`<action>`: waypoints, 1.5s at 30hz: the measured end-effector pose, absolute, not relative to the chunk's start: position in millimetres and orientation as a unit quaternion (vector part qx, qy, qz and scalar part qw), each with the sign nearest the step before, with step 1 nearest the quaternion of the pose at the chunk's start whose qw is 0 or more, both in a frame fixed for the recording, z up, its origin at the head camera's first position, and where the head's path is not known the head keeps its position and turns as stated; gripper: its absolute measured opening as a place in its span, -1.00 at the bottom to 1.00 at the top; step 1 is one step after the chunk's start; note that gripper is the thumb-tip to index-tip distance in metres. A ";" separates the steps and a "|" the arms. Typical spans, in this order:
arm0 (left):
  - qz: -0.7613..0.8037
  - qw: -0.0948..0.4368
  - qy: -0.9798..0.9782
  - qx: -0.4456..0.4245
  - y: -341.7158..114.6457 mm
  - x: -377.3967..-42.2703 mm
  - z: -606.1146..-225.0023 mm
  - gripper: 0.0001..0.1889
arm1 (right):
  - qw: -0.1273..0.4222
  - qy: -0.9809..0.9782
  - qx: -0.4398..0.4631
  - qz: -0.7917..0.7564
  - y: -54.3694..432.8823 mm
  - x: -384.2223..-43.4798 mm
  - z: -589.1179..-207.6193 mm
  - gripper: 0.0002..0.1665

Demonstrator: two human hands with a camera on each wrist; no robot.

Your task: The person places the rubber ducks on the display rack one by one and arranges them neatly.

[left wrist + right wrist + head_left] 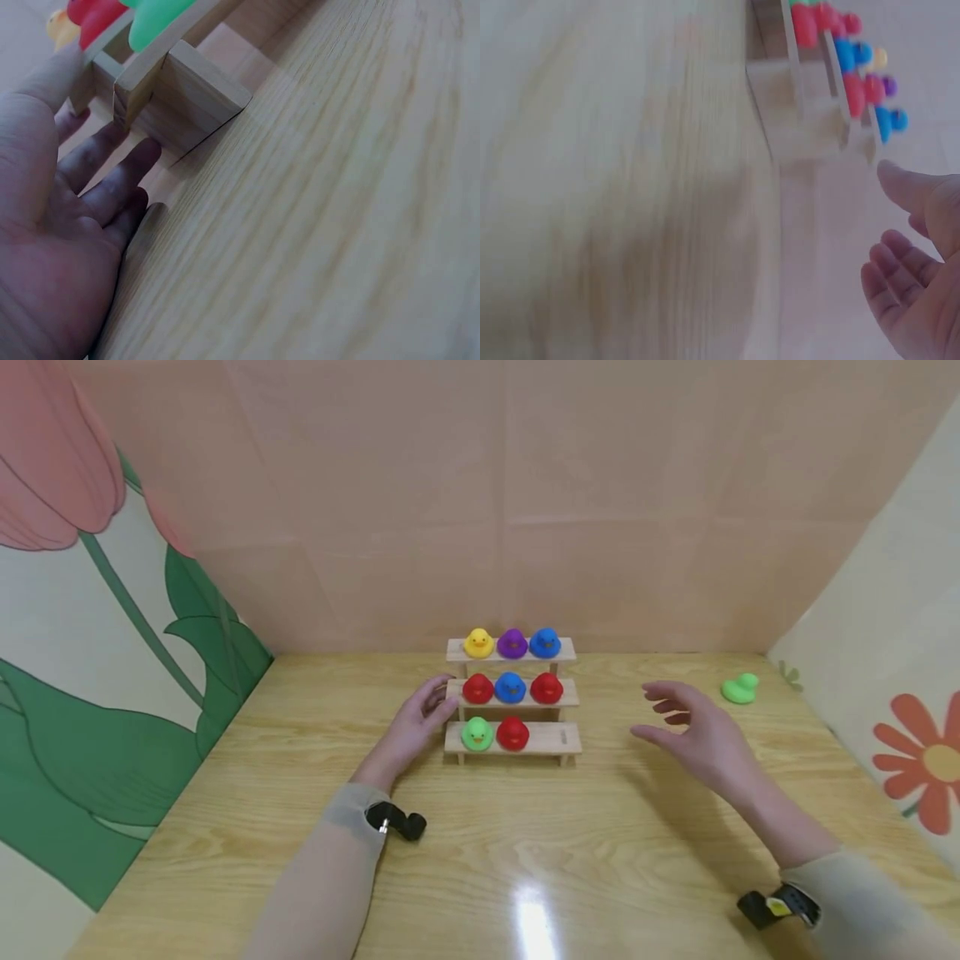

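Observation:
A three-tier wooden stand holds several rubber ducks. On its top step sit a yellow duck, a purple duck and a blue duck. The middle step has a blue duck between two red ones. A green duck and a red duck are on the bottom step, with bare wood at its right end. My left hand is at the stand's left end, fingers loosely bent and fingertips right at the wood. To the right of the stand, my right hand hovers with fingers spread, holding nothing.
Another green duck lies on the wooden table at the far right, beyond my right hand. A pinkish backdrop rises behind the table. Flower-printed panels flank both sides, and each wrist wears a black strap.

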State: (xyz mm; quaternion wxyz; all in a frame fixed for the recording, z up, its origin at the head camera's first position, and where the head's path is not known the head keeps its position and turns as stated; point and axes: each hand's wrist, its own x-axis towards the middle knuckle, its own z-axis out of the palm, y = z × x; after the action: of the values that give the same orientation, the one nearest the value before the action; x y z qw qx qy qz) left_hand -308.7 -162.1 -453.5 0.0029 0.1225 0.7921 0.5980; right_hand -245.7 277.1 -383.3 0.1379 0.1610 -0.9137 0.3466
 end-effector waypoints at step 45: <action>0.604 0.002 0.787 0.123 -161.0 -311.9 -457.4 -0.18 | 0.096 -0.929 0.102 0.341 435.0 -330.6 -409.8 0.01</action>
State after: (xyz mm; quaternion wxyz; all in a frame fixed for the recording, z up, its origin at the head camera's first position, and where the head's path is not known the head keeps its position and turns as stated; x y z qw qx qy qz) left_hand -311.9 -161.0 -457.4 0.0025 0.1230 0.7875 0.6040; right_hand -330.6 435.0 -409.8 0.0955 0.1025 -0.9294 0.3415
